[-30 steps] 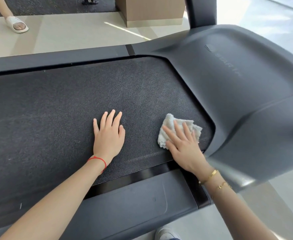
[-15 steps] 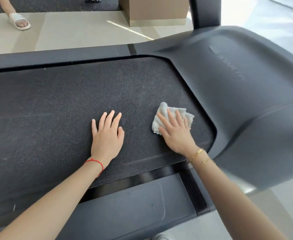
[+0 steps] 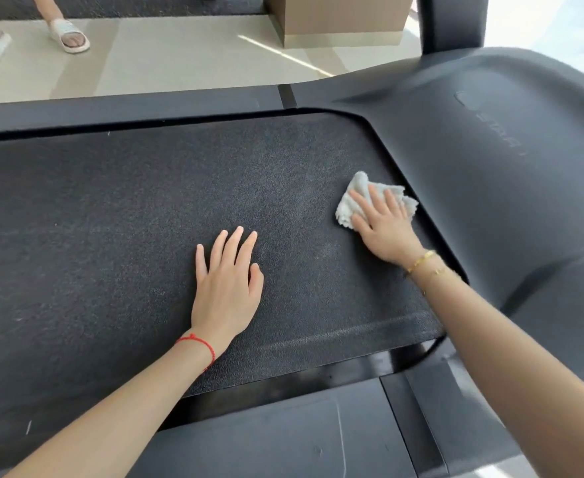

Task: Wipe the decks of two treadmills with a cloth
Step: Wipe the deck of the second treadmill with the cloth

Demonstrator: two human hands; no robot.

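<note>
Your right hand (image 3: 383, 224) presses the white cloth (image 3: 359, 198) flat against the treadmill belt (image 3: 145, 219), fingers straight and slightly spread over it; the cloth bunches out beyond your fingertips and to their left. Compared with half a second ago, hand and cloth sit farther up the belt, closer to the dark motor cover (image 3: 490, 167) on the right. Your left hand (image 3: 226, 288) remains flat on the belt, fingers extended, well apart from the cloth.
</note>
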